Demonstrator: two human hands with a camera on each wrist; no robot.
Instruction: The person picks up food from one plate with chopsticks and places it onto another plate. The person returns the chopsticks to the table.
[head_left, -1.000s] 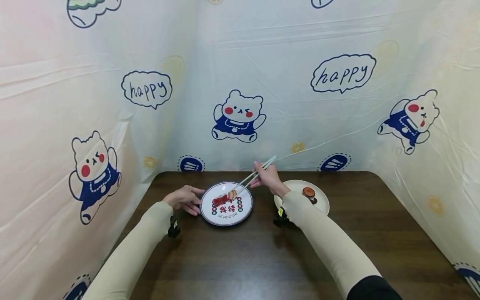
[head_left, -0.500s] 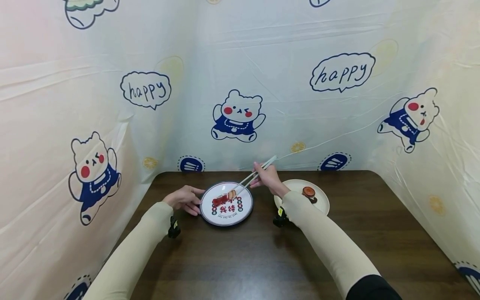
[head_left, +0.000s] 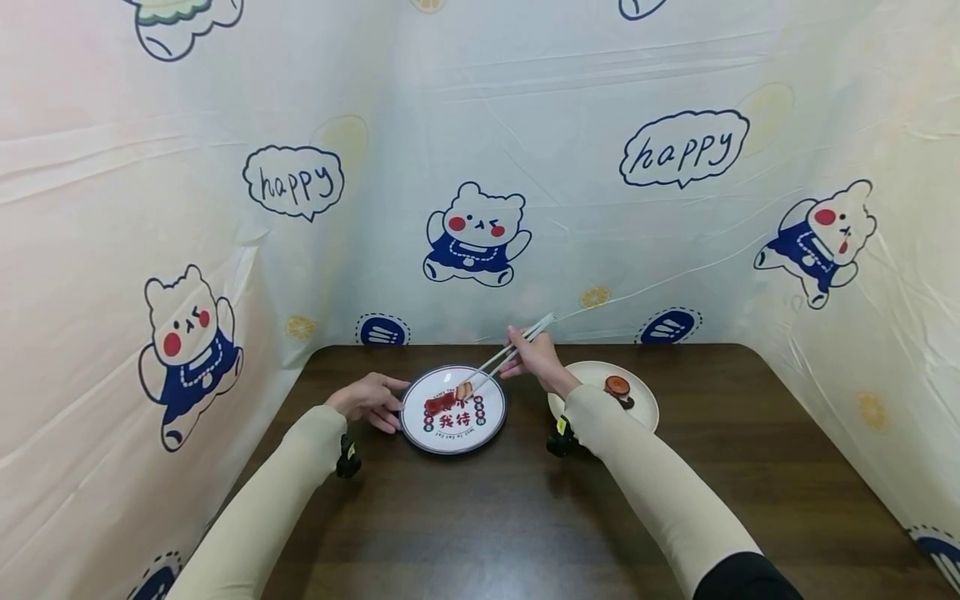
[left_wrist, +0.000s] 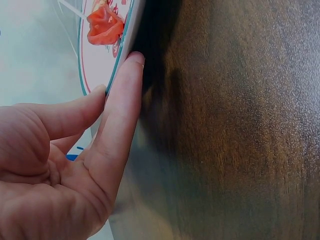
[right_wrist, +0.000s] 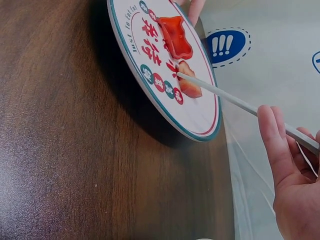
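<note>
My left hand [head_left: 367, 402] pinches the rim of a white plate [left_wrist: 90, 75] with a dark blue-green edge and red printed characters, thumb at the top edge and a finger along the underside. My right hand [head_left: 534, 360] grips a pair of pale chopsticks [right_wrist: 235, 101], which slant down to the left. Their tips meet a tan-orange food piece [right_wrist: 189, 82] on this plate. Against it lies a glossy red, wavy-edged food piece [right_wrist: 175, 37], nearer the left hand. The red piece also shows in the left wrist view, close to the thumb.
Partly behind the right forearm stands a cream plate [head_left: 592, 367] holding a round orange-brown slice [head_left: 617, 384] and a dark piece [head_left: 626, 402]. The brown wooden table [head_left: 450, 533] ends at a printed cloth backdrop [head_left: 570, 208], which also hangs at both sides.
</note>
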